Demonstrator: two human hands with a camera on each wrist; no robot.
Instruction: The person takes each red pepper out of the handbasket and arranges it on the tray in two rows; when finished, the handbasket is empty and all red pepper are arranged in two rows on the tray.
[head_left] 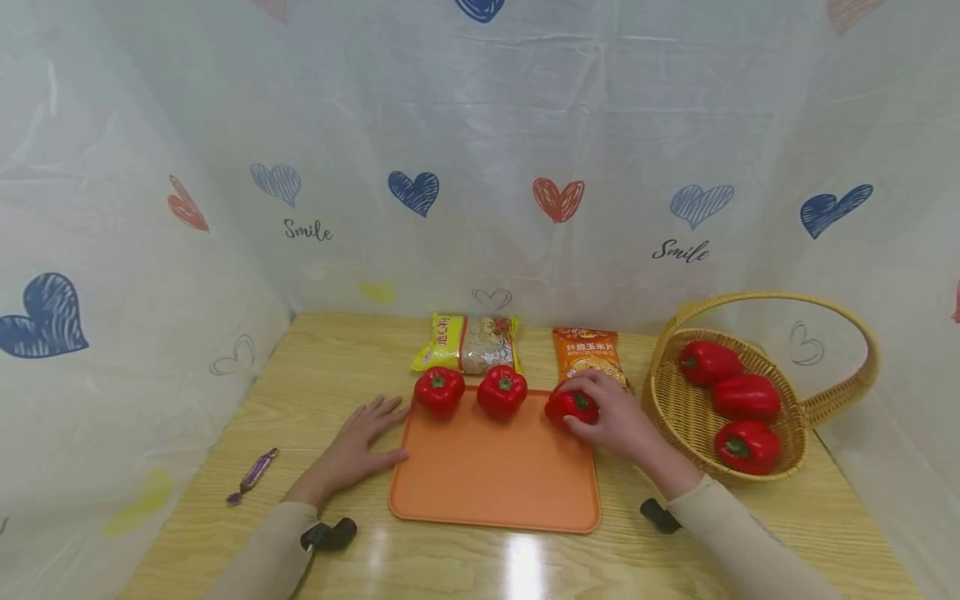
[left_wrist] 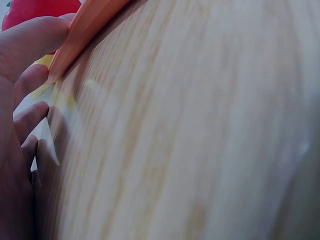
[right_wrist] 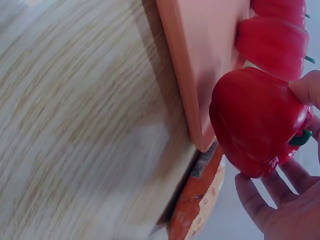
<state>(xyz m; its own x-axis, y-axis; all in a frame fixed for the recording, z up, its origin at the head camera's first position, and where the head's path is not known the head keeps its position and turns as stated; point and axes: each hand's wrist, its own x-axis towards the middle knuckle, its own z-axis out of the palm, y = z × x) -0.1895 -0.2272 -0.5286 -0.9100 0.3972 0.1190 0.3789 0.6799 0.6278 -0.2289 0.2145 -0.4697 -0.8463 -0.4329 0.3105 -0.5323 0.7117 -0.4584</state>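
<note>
My right hand (head_left: pixel 609 414) grips a red bell pepper (head_left: pixel 567 407) over the far right corner of an orange tray (head_left: pixel 495 475). In the right wrist view the thumb and fingers spread round that bell pepper (right_wrist: pixel 257 120), near its green stem. Two more red bell peppers, a left one (head_left: pixel 439 390) and a middle one (head_left: pixel 502 392), stand along the tray's far edge with stems up. My left hand (head_left: pixel 358 450) lies beside the tray's left edge, fingers stretched out and thumb at the rim. The left wrist view shows the thumb against the tray's side (left_wrist: pixel 82 37).
A wicker basket (head_left: pixel 678 417) with a tall handle stands at the right, with several red bell peppers inside. Behind the tray lie a yellow food packet (head_left: pixel 480 344) and an orange snack bag (head_left: pixel 588 353). A purple wrapped candy (head_left: pixel 255 474) lies at the left.
</note>
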